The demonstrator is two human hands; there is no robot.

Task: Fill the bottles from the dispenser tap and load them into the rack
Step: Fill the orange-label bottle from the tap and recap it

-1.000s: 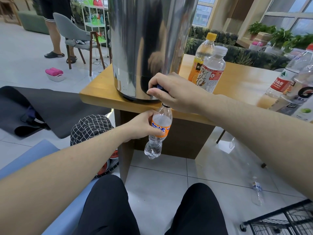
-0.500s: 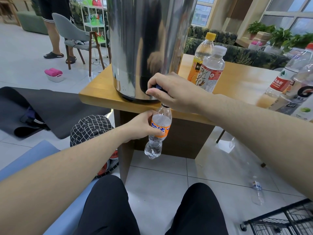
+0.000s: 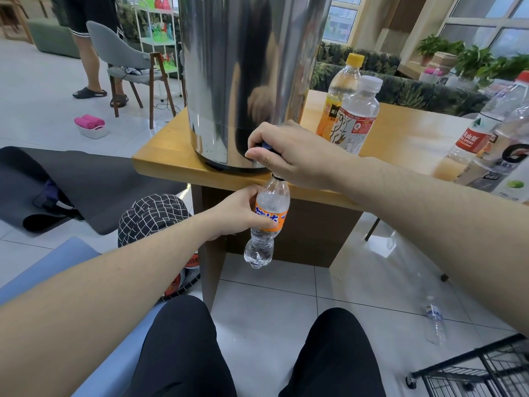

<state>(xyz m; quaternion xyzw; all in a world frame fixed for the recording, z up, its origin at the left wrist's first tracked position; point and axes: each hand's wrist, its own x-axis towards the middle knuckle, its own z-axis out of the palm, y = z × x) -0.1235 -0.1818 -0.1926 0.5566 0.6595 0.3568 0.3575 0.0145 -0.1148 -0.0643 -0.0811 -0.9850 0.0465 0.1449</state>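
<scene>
A large steel dispenser (image 3: 252, 78) is standing at the near edge of a wooden counter (image 3: 400, 138). The right arm is reaching across from the right, its hand (image 3: 289, 154) curling fingers and thumb around the blue-topped tap (image 3: 266, 146) at the dispenser's base. The left arm is stretching up from the lower left, its hand (image 3: 237, 213) wrapping around the orange label of a clear bottle (image 3: 267, 222). The bottle is hanging below the counter edge, slightly tilted, its open mouth right under the tap. A black wire rack (image 3: 481, 371) is sitting on the floor at lower right.
</scene>
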